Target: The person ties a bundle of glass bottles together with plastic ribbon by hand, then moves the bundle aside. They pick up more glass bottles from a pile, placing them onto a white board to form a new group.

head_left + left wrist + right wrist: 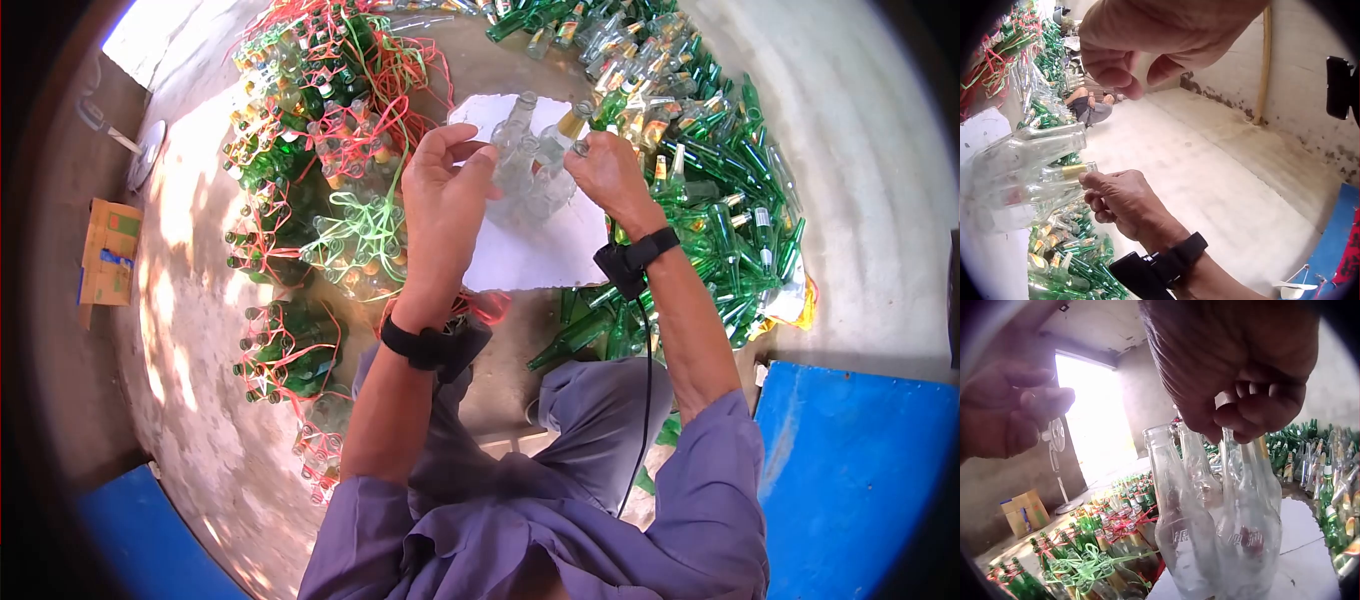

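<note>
Several clear glass bottles [1185,550] stand close together on a white board [540,250] in front of the person. One has a gold-coloured neck [574,122]. At the right side of this group, the right hand [610,175] pinches the top of a clear glass bottle [1250,519] with curled fingers; red lettering shows on its side. The left hand [440,200] is raised at the left of the group, holding nothing. Its fingers bend loosely, with a gap between thumb and fingertips in the left wrist view. Both wrists wear black straps.
Bottle bundles [280,345] tied with red and green string stand at the left. Loose green and clear bottles [725,240] pile up at the right. A cardboard box [1025,512] and a fan [1057,447] stand farther off. Another person [1092,109] sits in the background.
</note>
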A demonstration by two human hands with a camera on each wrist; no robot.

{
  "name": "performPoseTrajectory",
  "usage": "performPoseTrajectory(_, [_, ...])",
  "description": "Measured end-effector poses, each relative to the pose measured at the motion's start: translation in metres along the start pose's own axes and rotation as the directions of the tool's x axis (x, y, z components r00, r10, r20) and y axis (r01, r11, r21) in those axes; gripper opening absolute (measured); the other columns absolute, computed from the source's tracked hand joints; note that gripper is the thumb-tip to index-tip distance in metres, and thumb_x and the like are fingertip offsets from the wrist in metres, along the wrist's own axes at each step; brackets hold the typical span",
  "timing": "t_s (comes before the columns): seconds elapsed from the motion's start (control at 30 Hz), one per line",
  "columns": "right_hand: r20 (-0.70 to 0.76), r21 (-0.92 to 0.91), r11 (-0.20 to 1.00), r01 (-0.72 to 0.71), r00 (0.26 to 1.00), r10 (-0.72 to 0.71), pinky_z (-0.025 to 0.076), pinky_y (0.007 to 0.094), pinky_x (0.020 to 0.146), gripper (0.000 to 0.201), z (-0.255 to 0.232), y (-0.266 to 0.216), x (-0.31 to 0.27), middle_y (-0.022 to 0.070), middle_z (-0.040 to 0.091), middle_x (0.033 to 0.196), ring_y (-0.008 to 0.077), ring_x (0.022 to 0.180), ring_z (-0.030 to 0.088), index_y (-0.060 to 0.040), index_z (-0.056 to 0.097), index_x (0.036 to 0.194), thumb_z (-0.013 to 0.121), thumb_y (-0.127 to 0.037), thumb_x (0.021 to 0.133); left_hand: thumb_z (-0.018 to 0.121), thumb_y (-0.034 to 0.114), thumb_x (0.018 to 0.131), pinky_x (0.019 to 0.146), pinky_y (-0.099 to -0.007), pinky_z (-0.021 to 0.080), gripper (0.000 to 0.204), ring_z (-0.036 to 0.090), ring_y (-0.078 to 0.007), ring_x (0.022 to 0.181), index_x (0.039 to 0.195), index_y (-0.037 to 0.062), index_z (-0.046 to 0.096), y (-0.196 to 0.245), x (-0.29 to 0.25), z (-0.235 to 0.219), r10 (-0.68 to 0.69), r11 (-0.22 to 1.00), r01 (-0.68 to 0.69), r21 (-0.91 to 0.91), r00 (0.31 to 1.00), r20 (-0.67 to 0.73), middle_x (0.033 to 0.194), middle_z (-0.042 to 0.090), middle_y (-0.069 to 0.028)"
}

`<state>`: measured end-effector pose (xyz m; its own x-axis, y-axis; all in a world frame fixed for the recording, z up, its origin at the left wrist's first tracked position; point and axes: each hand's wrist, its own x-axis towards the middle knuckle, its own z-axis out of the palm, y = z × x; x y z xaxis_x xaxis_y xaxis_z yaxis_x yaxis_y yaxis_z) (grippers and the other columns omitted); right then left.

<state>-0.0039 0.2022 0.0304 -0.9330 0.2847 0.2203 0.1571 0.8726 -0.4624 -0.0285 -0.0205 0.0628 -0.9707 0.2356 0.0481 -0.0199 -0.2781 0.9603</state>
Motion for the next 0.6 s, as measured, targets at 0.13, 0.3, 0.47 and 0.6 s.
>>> performPoseTrajectory(0.13, [-0.022, 0.032, 0.999, -0.002, 1.000, 0.003, 0.050, 0.0518, 0.065, 0.035, 0.004, 0.008, -0.002, 0.0337, 0.058, 0.069, 0.0494, 0.066, 0.060, 0.0111, 0.061, 0.071, 0.064, -0.024, 0.077, 0.065, 0.007, 0.089, 0.052, -0.0205, 0.041, 0.025, 0.058, -0.0075, 0.063, 0.112, -0.0028, 0.059, -0.001, -0.001, 0.003, -0.013, 1.000, 0.013, 0.000, 1.000, 0.015, 0.091, 0.067, -0.0056])
performPoseTrajectory(0.3, [0.009, 0.103, 0.995, -0.007, 1.000, 0.006, 0.050, 0.0501, 0.065, 0.038, -0.005, 0.015, -0.009, 0.0332, 0.059, 0.070, 0.0485, 0.069, 0.062, 0.0100, 0.063, 0.073, 0.068, -0.027, 0.076, 0.066, 0.007, 0.089, 0.052, -0.0207, 0.041, 0.026, 0.057, -0.0077, 0.062, 0.112, -0.0027, 0.059, -0.002, -0.003, 0.006, -0.023, 0.999, 0.022, 0.045, 0.999, 0.032, 0.090, 0.066, -0.0055])
performPoseTrajectory(0.47, [0.135, 0.056, 0.995, -0.084, 0.988, 0.076, 0.053, 0.0402, 0.070, 0.047, -0.014, 0.036, -0.029, 0.0215, 0.068, 0.074, 0.0325, 0.072, 0.068, 0.0057, 0.069, 0.107, 0.070, -0.032, 0.079, 0.067, 0.009, 0.089, 0.051, -0.0212, 0.041, 0.027, 0.058, -0.0074, 0.061, 0.111, -0.0030, 0.060, 0.000, -0.005, 0.008, -0.028, 0.996, 0.026, 0.091, 0.999, 0.017, 0.090, 0.066, -0.0051])
performPoseTrajectory(0.6, [0.050, -0.017, 1.000, -0.003, 0.999, 0.004, 0.053, 0.0397, 0.076, 0.046, -0.041, 0.062, -0.064, 0.0226, 0.070, 0.087, 0.0330, 0.083, 0.069, 0.0044, 0.070, 0.109, 0.069, -0.032, 0.080, 0.068, 0.010, 0.089, 0.051, -0.0210, 0.042, 0.027, 0.058, -0.0074, 0.061, 0.112, -0.0028, 0.060, -0.004, -0.003, 0.008, -0.033, 0.994, 0.030, 0.107, 0.999, 0.031, 0.088, 0.066, -0.0048])
